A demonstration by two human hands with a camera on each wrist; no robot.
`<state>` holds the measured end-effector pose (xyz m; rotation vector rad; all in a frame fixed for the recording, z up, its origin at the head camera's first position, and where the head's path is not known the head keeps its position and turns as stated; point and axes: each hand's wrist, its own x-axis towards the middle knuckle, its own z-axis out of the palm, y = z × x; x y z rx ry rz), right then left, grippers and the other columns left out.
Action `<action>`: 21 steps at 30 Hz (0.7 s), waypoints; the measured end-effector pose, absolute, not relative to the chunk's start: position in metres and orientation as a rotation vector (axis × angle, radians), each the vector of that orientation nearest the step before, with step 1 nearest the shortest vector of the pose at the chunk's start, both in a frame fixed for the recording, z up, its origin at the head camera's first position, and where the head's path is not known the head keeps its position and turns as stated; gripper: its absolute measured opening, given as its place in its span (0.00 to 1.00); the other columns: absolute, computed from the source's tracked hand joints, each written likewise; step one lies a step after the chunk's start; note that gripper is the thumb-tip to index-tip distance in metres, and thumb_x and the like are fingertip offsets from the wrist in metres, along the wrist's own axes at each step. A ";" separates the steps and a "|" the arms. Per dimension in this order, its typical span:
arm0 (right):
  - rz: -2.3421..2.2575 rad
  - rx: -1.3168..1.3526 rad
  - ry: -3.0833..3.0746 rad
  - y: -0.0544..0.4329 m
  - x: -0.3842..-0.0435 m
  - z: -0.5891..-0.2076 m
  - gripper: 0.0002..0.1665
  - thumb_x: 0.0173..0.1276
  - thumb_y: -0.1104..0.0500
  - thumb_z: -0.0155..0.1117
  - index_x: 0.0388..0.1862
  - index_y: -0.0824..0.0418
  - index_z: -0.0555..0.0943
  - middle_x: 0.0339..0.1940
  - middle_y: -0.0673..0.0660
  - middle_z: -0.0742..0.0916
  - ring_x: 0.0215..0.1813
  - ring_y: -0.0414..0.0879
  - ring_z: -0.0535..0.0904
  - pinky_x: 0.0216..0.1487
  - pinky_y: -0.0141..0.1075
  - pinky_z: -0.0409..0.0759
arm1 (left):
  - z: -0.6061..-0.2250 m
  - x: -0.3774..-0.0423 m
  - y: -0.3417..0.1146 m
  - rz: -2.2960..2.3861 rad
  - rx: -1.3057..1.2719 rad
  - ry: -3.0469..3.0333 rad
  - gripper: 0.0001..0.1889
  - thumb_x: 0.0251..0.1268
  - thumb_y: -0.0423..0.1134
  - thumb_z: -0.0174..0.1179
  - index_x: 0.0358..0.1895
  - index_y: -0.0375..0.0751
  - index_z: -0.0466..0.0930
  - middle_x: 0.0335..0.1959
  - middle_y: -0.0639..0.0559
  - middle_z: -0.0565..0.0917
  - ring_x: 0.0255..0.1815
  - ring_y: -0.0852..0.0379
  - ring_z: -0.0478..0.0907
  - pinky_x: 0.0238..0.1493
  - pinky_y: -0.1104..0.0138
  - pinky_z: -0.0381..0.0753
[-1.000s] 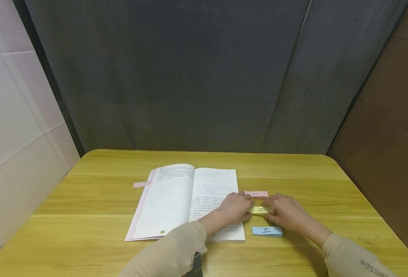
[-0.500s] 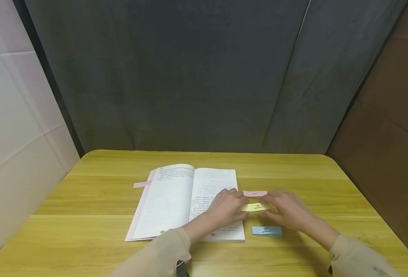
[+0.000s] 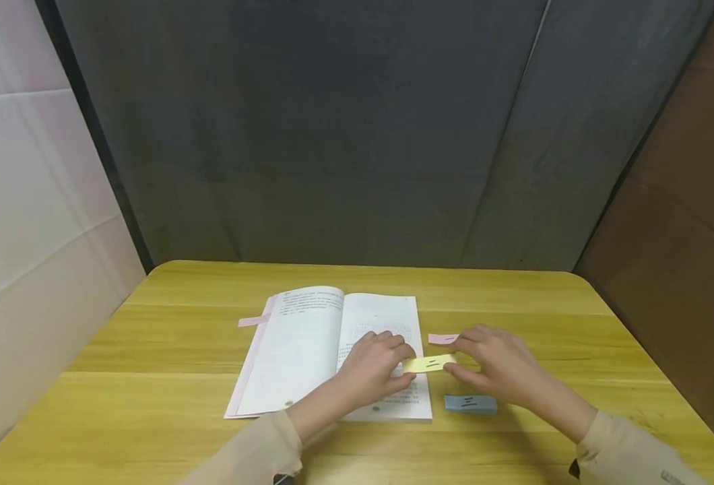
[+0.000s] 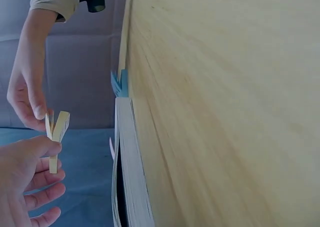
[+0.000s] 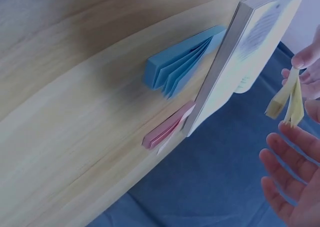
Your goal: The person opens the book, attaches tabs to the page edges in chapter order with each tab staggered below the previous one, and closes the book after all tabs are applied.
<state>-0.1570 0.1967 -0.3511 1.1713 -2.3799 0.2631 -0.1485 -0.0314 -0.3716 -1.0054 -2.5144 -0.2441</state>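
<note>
Over the right page of the open book [image 3: 308, 357], my left hand [image 3: 366, 374] pinches one end of a yellow sticky-note pad [image 3: 428, 364] with two black strokes on it. The pad's free end is spread apart, as the left wrist view shows [image 4: 61, 128]. My right hand [image 3: 502, 367] is at that free end, thumb and index finger apart on either side; in the right wrist view its index fingertip touches the ends of the sheets and its other fingers are spread. A pink pad [image 3: 440, 339] lies beyond, partly hidden by the right hand. Nearer me lies a blue pad [image 3: 470, 404].
A pink strip [image 3: 252, 321] sticks out from the book's left edge. The wooden table [image 3: 169, 377] has a dark cloth wall [image 3: 333, 135] behind it, a pale one [image 3: 36, 168] at the left and a brown one [image 3: 678, 202] at the right.
Both hands have lifted the yellow pad off the table and moved it left, over the book's right edge. Its free end now shows between the right fingers. The blue and pink pads stay put.
</note>
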 end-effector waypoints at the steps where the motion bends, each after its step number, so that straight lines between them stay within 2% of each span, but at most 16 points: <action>1: 0.264 1.172 -2.375 0.196 -0.157 -0.351 0.14 0.55 0.47 0.62 0.35 0.53 0.82 0.31 0.47 0.82 0.30 0.41 0.75 0.22 0.32 0.72 | -0.371 -0.148 -0.033 -0.246 -1.004 -2.510 0.11 0.48 0.48 0.61 0.35 0.48 0.81 0.30 0.61 0.78 0.26 0.65 0.67 0.26 0.75 0.62; 8: 0.295 1.210 -2.317 0.191 -0.156 -0.350 0.11 0.55 0.48 0.62 0.29 0.54 0.81 0.30 0.46 0.81 0.31 0.40 0.75 0.26 0.33 0.74 | -0.372 -0.144 -0.041 -0.265 -1.004 -2.492 0.12 0.48 0.48 0.61 0.35 0.48 0.81 0.31 0.60 0.79 0.29 0.64 0.70 0.27 0.74 0.63; 14: 0.318 1.225 -2.306 0.186 -0.155 -0.350 0.07 0.53 0.50 0.64 0.24 0.51 0.76 0.27 0.43 0.80 0.29 0.37 0.73 0.22 0.29 0.70 | -0.373 -0.141 -0.043 -0.288 -1.015 -2.463 0.11 0.47 0.47 0.62 0.34 0.48 0.81 0.31 0.60 0.79 0.29 0.64 0.70 0.28 0.73 0.65; 21: 0.305 1.233 -2.311 0.183 -0.153 -0.349 0.10 0.51 0.55 0.67 0.22 0.49 0.73 0.24 0.41 0.77 0.28 0.35 0.70 0.23 0.29 0.69 | -0.372 -0.141 -0.043 -0.287 -1.017 -2.455 0.11 0.47 0.47 0.62 0.34 0.48 0.81 0.30 0.60 0.78 0.29 0.64 0.70 0.28 0.73 0.64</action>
